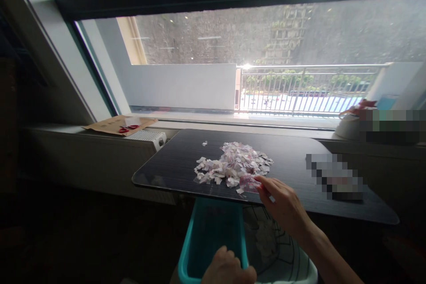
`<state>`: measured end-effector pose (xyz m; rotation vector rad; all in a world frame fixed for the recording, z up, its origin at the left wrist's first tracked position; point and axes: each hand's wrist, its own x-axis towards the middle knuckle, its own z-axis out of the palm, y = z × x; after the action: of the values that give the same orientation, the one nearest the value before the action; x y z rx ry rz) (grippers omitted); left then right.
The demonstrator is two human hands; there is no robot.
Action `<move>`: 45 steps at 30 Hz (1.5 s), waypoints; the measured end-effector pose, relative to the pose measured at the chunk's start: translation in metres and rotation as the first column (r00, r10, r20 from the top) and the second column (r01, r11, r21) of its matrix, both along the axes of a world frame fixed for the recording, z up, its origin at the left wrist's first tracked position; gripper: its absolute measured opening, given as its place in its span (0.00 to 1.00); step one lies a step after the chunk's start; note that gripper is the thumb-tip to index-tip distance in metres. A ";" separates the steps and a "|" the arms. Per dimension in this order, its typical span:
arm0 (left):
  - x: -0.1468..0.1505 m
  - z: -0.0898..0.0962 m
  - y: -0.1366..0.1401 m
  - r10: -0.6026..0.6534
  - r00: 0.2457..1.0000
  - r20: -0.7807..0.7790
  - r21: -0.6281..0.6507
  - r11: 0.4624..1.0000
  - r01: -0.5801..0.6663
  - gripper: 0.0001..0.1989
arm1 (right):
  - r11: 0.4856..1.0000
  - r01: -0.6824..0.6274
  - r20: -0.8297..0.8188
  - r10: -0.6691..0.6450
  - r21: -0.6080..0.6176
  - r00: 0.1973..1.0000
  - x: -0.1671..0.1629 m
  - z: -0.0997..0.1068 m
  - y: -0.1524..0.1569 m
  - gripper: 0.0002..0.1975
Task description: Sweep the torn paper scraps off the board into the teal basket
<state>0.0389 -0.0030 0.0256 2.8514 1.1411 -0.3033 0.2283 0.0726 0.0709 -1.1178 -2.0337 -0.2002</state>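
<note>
"How is it laid out?"
"The dark counter (169,164) spans the width; the turquoise bin (187,248) stands under its near edge, probably for easy reach, beneath the heap of scraps (236,157)."
"And the hands?"
"The right hand (281,199) angles in from the right, fingers pinched on a pinkish piece (249,183) at the heap's near edge. The left hand (229,269) curls by the bin; whether it grips, I can't tell."
</note>
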 end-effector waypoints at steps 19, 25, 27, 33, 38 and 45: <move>0.003 -0.014 0.007 0.004 0.999 -0.038 -0.025 1.000 -0.005 0.06 | 0.997 0.077 -0.001 -0.078 -0.027 0.997 0.001 0.008 -0.002 0.12; 0.003 -0.012 0.006 0.016 0.998 -0.066 -0.068 0.997 -0.020 0.05 | 0.998 0.029 0.017 -0.028 -0.050 0.999 0.002 0.005 -0.001 0.13; 0.003 -0.015 0.007 0.005 0.998 -0.062 -0.046 0.999 -0.008 0.05 | 0.997 0.069 0.032 -0.068 -0.024 0.997 0.005 0.006 -0.001 0.13; 0.004 -0.022 0.009 0.002 0.998 -0.058 -0.010 1.000 -0.002 0.03 | 0.998 -0.035 -0.005 0.035 -0.044 0.999 -0.001 0.008 -0.004 0.12; 0.003 -0.026 0.009 -0.008 1.000 -0.016 0.013 1.000 0.008 0.05 | 0.999 0.002 0.080 -0.004 0.034 0.997 -0.001 0.007 -0.004 0.12; 0.001 -0.025 0.007 -0.014 1.000 -0.001 0.041 0.999 0.014 0.05 | 0.993 0.073 0.069 -0.079 0.094 0.994 0.002 0.009 0.000 0.12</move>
<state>0.0395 0.0045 0.0005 2.8963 1.1412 -0.2853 0.2306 0.0721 0.0799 -1.1463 -2.0259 -0.3743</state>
